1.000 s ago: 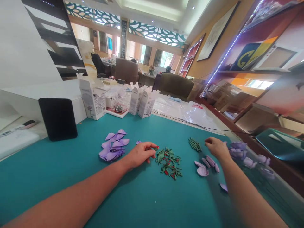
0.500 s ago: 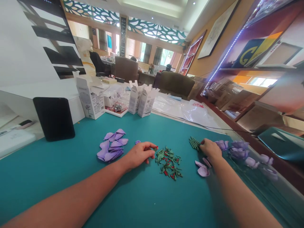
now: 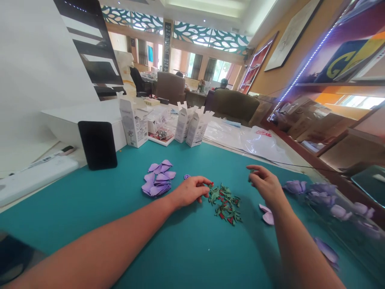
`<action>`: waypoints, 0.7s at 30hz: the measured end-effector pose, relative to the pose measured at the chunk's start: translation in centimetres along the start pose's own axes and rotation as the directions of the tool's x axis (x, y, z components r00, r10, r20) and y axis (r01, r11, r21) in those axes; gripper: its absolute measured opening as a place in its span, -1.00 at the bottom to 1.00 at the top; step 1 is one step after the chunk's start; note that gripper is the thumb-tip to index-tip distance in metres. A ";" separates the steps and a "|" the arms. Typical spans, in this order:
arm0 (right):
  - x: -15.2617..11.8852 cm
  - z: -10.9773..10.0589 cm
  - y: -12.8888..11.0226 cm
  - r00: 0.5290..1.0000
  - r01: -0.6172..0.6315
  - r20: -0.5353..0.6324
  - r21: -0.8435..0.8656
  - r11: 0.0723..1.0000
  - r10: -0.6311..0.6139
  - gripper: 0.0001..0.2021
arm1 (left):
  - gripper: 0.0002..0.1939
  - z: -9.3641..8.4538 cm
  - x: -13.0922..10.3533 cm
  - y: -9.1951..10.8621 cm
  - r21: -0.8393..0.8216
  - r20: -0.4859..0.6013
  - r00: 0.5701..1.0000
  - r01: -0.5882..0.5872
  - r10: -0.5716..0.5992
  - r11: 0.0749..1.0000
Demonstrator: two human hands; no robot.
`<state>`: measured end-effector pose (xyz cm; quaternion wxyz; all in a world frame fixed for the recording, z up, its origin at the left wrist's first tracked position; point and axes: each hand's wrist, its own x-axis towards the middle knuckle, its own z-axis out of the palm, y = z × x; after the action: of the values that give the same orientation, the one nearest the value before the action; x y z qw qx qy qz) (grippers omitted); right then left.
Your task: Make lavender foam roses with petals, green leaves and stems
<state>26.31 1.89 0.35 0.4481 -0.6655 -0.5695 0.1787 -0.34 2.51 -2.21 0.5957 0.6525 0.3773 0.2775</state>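
My left hand (image 3: 192, 190) is closed in a pinch on a small green piece with a red tip (image 3: 211, 185), at the left edge of a pile of green and red plastic pieces (image 3: 224, 204). Raised over the mat to the right of that pile is my right hand (image 3: 266, 184), its fingers bent together. A bit of dark green shows at those fingertips, too small to name. Two pale purple petals (image 3: 267, 218) lie beside the right wrist. Left of my left hand are a heap of purple petals (image 3: 158, 184) and a small round purple piece (image 3: 187, 176).
Purple flowers (image 3: 321, 194) on stems lie along the right side of the green mat (image 3: 186, 249). A black tablet-like slab (image 3: 98, 145) stands at the left. White boxes (image 3: 134, 126) and a tray of small parts (image 3: 162, 136) line the back edge.
My right hand has risen from the bundle of green stems, which no longer shows. My left hand keeps its pinch beside the pile. The view has swung left.
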 end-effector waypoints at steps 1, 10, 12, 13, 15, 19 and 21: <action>-0.7 0.8 -0.8 1.000 0.001 0.024 0.085 0.996 -0.003 -0.67 | -0.62 0.0 0.0 0.0 0.002 -0.002 1.000 -0.001 0.001 1.000; -5.1 4.6 -4.2 0.980 -0.124 0.193 0.398 0.909 0.049 -0.68 | -0.66 0.2 -0.4 0.5 -0.015 0.017 0.999 -0.030 0.031 0.999; -5.5 4.9 -4.1 0.975 -0.144 0.214 0.423 0.895 0.055 -0.69 | -0.68 0.3 -0.4 0.5 -0.032 0.013 0.999 -0.041 0.041 0.999; -5.7 5.0 -4.0 0.973 -0.149 0.223 0.428 0.892 0.055 -0.69 | -0.69 0.3 -0.4 0.5 -0.035 0.011 0.999 -0.044 0.044 0.998; -5.9 5.1 -3.8 0.970 -0.157 0.234 0.424 0.892 0.059 -0.68 | -0.70 0.3 -0.5 0.4 -0.037 0.009 0.999 -0.049 0.050 0.998; -6.0 5.5 -3.6 0.968 -0.180 0.233 0.394 0.901 0.091 -0.67 | -0.71 0.4 -0.5 0.4 -0.028 0.018 0.998 -0.062 0.063 0.998; -6.1 5.8 -3.6 0.969 -0.176 0.229 0.377 0.910 0.092 -0.67 | -0.71 0.4 -0.5 0.4 -0.024 0.025 0.997 -0.066 0.067 0.998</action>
<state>18.08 -1.63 -1.55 0.4979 -0.5772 -0.5180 0.3881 -0.23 1.83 -1.86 0.5985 0.6614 0.3443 0.2930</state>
